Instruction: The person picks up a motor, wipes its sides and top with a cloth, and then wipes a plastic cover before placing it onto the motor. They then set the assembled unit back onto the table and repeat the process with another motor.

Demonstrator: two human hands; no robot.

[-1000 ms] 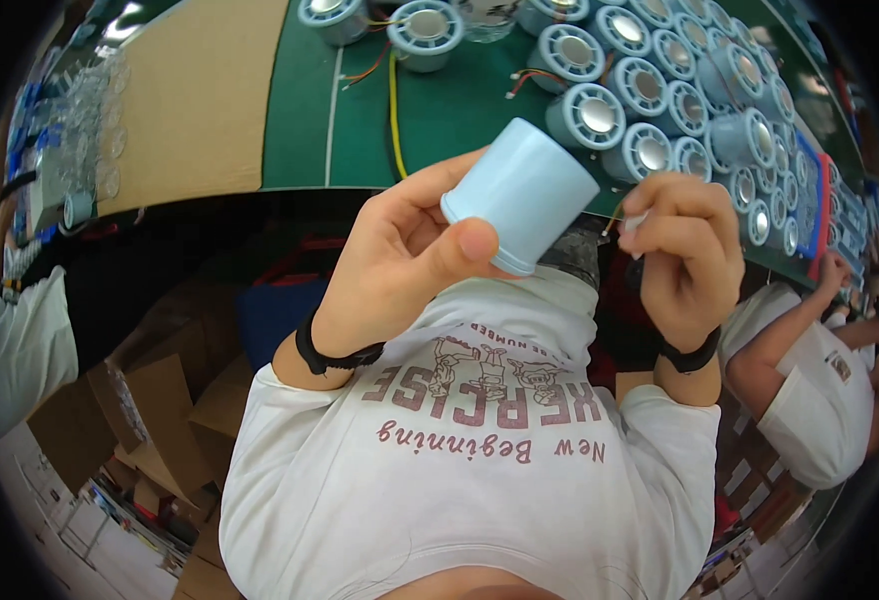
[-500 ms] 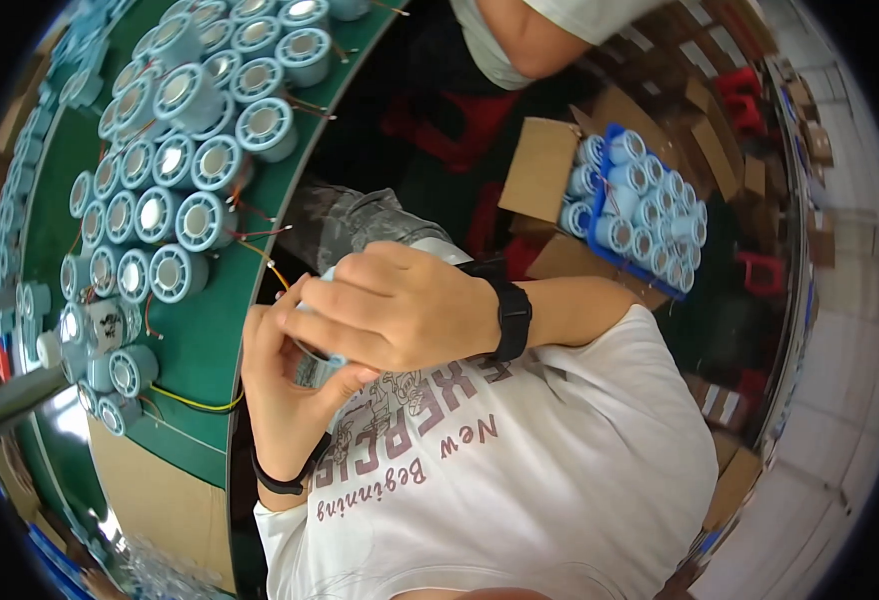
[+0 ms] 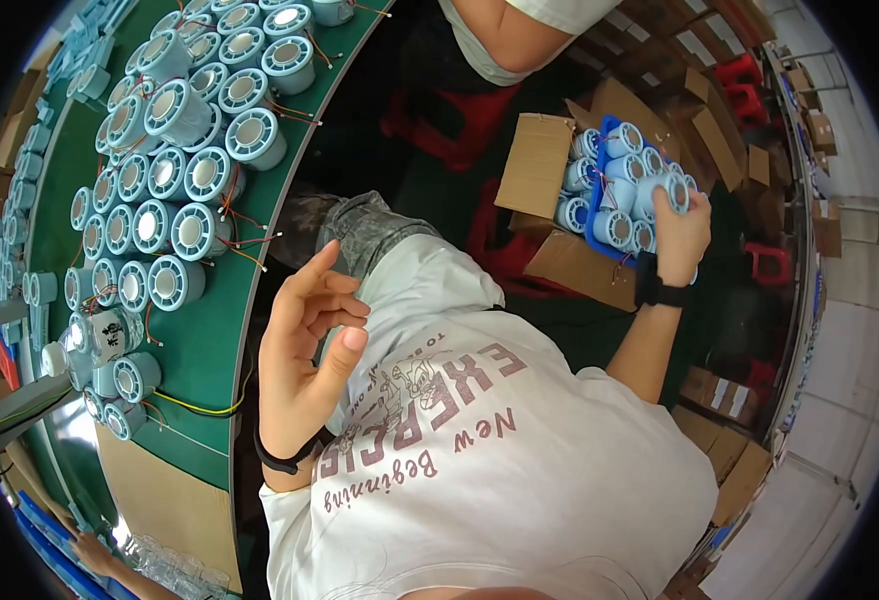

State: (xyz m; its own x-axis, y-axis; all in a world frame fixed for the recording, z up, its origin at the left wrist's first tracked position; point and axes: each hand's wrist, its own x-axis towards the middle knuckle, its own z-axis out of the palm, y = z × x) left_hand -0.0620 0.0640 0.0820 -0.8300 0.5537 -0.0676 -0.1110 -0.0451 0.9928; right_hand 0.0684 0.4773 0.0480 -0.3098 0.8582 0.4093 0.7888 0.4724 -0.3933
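The fingers [image 3: 699, 203] of my right hand [image 3: 682, 240] are curled round a light-blue cylinder [image 3: 650, 196], thumb on one side and fingertips on the other, out at about half past two in my view. It sits over a blue tray [image 3: 600, 185] crowded with cylinders of the same kind, with an opened cardboard box [image 3: 537, 165] around and below it. The held cylinder lies on its side rather than upright, its long axis running roughly from nine o'clock to three, the ringed end towards three. It is small at this range, so I can't fairly say whether it touches its neighbours or hangs just above them.

My right hand is plainly the nearer one. From my left hand [image 3: 298, 375], the tray and the held cylinder lie well apart, towards two o'clock. That left hand is bare, palm up over my shirt [image 3: 410, 410], its fingers loosely bent and the thumb standing wide of them. Beside it, from nine to eleven, the green table [image 3: 205, 335] carries the wired cylinders [image 3: 176, 282].

Half a second ago both my hands are together in front of my shirt, the right over the left; now the right is away at the tray and the left is alone.
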